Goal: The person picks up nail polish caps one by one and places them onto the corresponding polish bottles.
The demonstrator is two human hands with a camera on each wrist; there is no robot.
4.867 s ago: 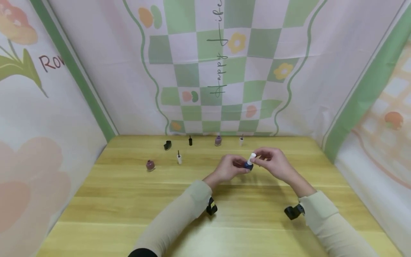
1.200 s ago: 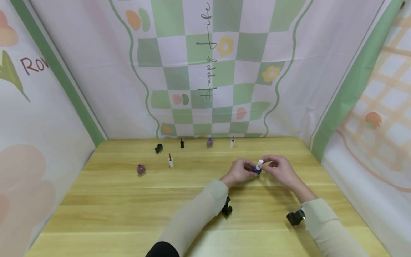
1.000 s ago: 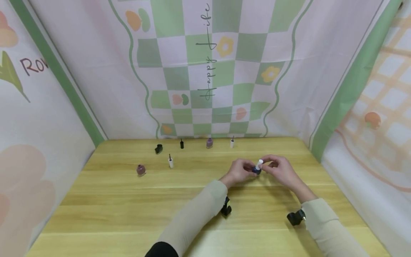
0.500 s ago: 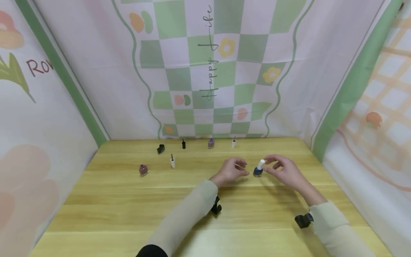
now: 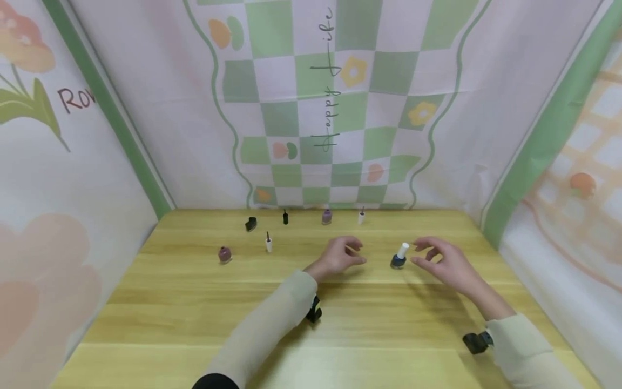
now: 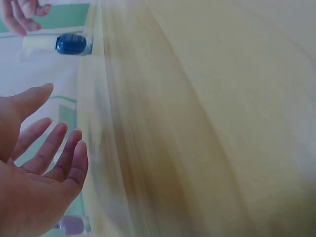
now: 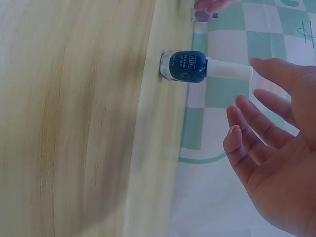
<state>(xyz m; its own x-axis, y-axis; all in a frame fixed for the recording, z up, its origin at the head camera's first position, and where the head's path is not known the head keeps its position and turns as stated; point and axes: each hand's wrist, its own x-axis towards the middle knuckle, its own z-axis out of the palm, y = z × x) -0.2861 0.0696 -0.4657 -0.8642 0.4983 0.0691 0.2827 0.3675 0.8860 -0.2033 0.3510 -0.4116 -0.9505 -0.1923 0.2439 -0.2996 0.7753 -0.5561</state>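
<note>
One blue bottle point(image 5: 398, 261), upright; cap point(image 5: 403, 249) uppermost

Wooden table point(image 5: 384, 329), green checkered backdrop point(image 5: 274, 75), yellow flower prints point(image 5: 353, 71), "Happy Life" lettering point(image 5: 328, 91)

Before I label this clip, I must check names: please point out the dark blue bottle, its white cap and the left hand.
Dark blue bottle point(image 7: 185, 66): right wrist view, on its body.
White cap point(image 7: 229, 69): right wrist view, on its side.
Left hand point(image 5: 337, 255): head view, on its back.
</note>
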